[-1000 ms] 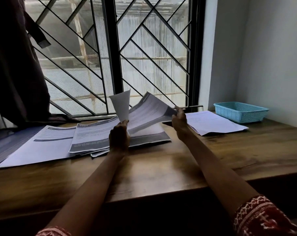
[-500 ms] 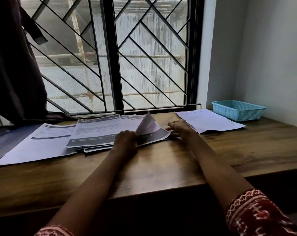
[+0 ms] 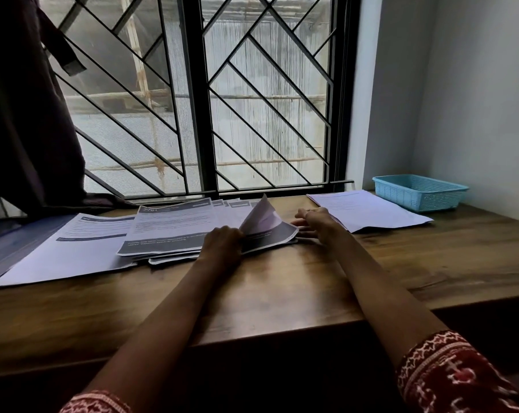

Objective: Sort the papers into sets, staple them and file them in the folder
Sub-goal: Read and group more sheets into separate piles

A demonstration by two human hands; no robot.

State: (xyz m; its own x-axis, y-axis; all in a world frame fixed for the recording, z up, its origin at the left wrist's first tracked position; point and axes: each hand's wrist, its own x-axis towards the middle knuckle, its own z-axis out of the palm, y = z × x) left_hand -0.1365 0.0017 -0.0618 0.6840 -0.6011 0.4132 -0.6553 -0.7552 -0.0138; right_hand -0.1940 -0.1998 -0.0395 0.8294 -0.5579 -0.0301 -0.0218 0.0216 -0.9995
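Note:
A fanned stack of printed papers (image 3: 175, 231) with dark footer bands lies on the wooden desk (image 3: 282, 287) below the window. My left hand (image 3: 222, 242) grips the near edge of the stack and lifts a curled sheet (image 3: 259, 216) off it. My right hand (image 3: 315, 223) rests with spread fingers on the desk, touching the right edge of the stack. A single sheet (image 3: 73, 248) lies left of the stack. Another small pile of white papers (image 3: 368, 211) lies to the right.
A light blue plastic basket (image 3: 419, 192) stands at the back right corner by the wall. A barred window (image 3: 198, 99) runs along the back of the desk. Dark cloth (image 3: 23, 114) hangs at the left. A bluish flat surface (image 3: 5, 248) lies at the far left.
The sheets that both hands held raised one second ago have come down onto the stack. My right hand let go and now lies flat beside it; my left still lifts one curled sheet.

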